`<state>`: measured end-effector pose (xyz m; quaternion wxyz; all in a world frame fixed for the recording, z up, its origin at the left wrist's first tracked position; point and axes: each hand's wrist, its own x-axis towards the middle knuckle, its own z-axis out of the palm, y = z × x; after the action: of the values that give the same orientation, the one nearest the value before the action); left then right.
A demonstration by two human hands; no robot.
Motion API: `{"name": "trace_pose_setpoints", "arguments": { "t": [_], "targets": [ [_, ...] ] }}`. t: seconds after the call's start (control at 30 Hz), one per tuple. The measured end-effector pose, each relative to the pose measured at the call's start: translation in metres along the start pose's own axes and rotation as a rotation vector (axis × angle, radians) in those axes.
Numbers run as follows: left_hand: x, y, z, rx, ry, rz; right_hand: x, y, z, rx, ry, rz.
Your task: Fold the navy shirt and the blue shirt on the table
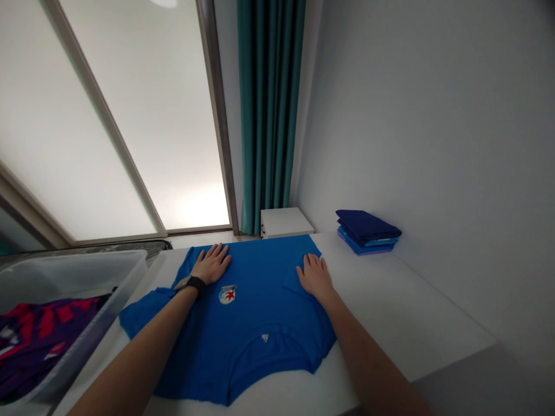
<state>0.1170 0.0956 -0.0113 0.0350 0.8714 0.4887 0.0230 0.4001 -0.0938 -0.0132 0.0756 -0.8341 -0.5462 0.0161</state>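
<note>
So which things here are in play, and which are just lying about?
In play: shirt, spread on the table; left hand and right hand, flat on it.
Lying about: folded stack, bin of clothes, cabinet, curtain.

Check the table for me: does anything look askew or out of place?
Nothing spilled or damaged. The blue shirt lies flat under the left hand and right hand; only one sleeve sticks out, toward the bin. The folded stack sits tidy.
</note>
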Motion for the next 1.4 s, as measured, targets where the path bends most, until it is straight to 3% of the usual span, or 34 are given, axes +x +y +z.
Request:
{"name": "trace_pose_setpoints", "arguments": {
  "t": [0.33, 0.63, 0.9, 1.1, 1.27, 1.4],
  "targets": [
    [0.002, -0.003, 0.004, 0.022, 0.017, 0.004, 0.000, -0.001, 0.008, 0.025, -0.061, 0.039],
    [0.001, -0.001, 0.001, 0.011, -0.001, -0.001, 0.000, -0.008, 0.006, 0.024, -0.056, -0.052],
    [0.001, -0.001, 0.002, 0.003, 0.013, 0.005, -0.030, -0.051, -0.004, 0.141, -0.078, -0.374],
    [-0.002, 0.002, -0.003, -0.007, 0.036, 0.006, -0.038, -0.063, -0.001, 0.117, -0.138, -0.411],
    [-0.018, 0.015, -0.008, -0.039, 0.159, 0.022, -0.036, -0.061, 0.003, 0.095, -0.134, -0.411],
    [-0.051, 0.026, -0.010, -0.073, 0.131, 0.110, -0.035, -0.062, 0.006, 0.074, -0.134, -0.409]
  ]
}}
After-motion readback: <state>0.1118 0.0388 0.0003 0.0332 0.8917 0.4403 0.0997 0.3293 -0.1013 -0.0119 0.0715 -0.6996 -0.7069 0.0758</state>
